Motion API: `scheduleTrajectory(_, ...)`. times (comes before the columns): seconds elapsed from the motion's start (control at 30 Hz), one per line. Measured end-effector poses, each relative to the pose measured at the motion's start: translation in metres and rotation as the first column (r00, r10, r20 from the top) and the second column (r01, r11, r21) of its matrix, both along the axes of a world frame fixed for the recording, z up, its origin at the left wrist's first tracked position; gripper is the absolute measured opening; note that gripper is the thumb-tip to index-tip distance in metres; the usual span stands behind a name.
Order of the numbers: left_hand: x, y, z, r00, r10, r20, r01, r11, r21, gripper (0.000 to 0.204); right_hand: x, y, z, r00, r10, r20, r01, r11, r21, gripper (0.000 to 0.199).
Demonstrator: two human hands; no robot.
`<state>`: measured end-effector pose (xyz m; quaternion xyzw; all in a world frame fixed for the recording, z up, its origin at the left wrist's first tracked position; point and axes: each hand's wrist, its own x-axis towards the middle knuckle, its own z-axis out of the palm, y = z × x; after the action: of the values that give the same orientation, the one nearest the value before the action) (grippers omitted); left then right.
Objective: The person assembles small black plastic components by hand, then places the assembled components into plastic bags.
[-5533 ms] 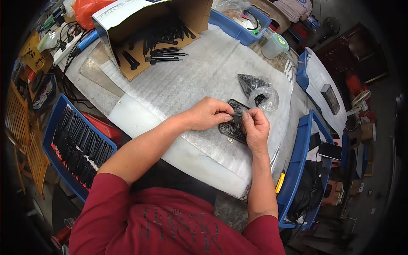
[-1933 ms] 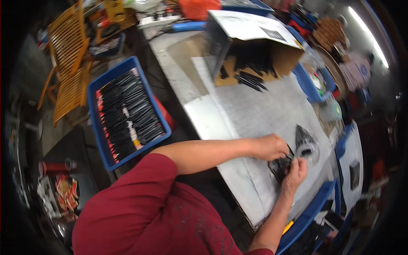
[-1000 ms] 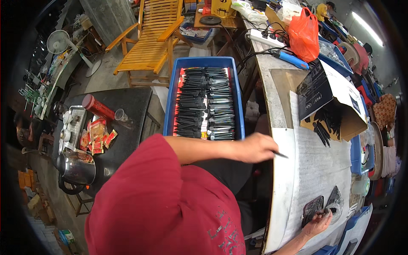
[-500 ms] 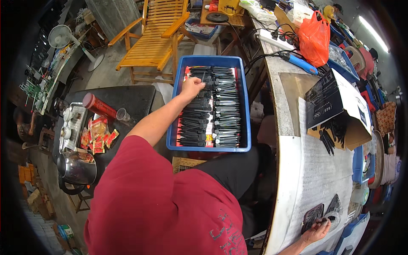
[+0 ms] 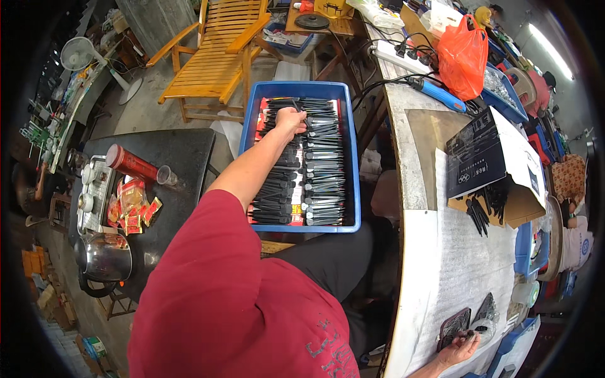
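Observation:
Slim black tapered pieces (image 5: 324,167) lie in two tightly packed columns inside a blue plastic tub (image 5: 355,183), over red and white printed paper. My left hand (image 5: 290,120) reaches over the tub's far part, fingers pinched at a slim dark piece (image 5: 296,105) between the columns. At the lower right, my right hand (image 5: 461,349) is over the white-covered worktable. Its fingers are closed on a small dark thing too small to name. Beside that hand are a dark shallow tray (image 5: 454,327) and a clear plastic bag (image 5: 486,315) with dark contents.
On the worktable (image 5: 419,252) stands an open carton (image 5: 498,160) with black pieces spilling out, near a red plastic bag (image 5: 463,57) and a power strip (image 5: 403,55). At left, a black table (image 5: 183,151) holds a kettle (image 5: 107,257). A wooden chair (image 5: 214,69) stands beyond the tub.
My left hand has moved slightly farther away and to the right over the tub. My right hand stays beside the dark tray. The whole view has shifted a little.

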<state>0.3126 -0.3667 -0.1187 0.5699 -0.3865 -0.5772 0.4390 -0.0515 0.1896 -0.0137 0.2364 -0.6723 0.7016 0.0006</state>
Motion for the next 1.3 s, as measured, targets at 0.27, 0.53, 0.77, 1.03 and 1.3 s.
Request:
scheduleTrajectory(0.27, -0.033, -0.015, -0.011, 0.951, 0.167, -0.26, -0.16, 0.986, 0.045, 0.009, -0.001, 0.003, -0.003, 0.998, -0.06, 0.023, 0.059, 0.998, 0.023, 0.021)
scheduleTrajectory(0.53, -0.03, -0.024, 0.001, 0.711, 0.15, 0.687, 0.222, 0.879, -0.422, 0.016, 0.0, 0.004, -0.004, 0.997, -0.063, 0.042, 0.062, 0.998, 0.031, 0.019)
scheduleTrajectory(0.77, -0.028, -0.022, -0.011, 0.363, 0.086, 0.928, 0.697, 0.636, -0.332, 0.02, 0.006, -0.004, 0.001, 1.0, -0.017, 0.012, 0.017, 0.999, 0.035, 0.017)
scheduleTrajectory(1.03, -0.041, -0.025, -0.01, 0.081, 0.114, 0.99, 0.766, 0.629, -0.135, 0.018, 0.007, -0.002, 0.001, 1.0, 0.012, -0.004, -0.012, 0.999, 0.043, 0.017)
scheduleTrajectory(1.3, -0.042, -0.012, -0.01, 0.272, 0.219, 0.937, 0.732, 0.585, -0.35, 0.022, 0.012, -0.002, 0.001, 1.0, -0.001, -0.004, 0.001, 0.999, 0.044, 0.018)
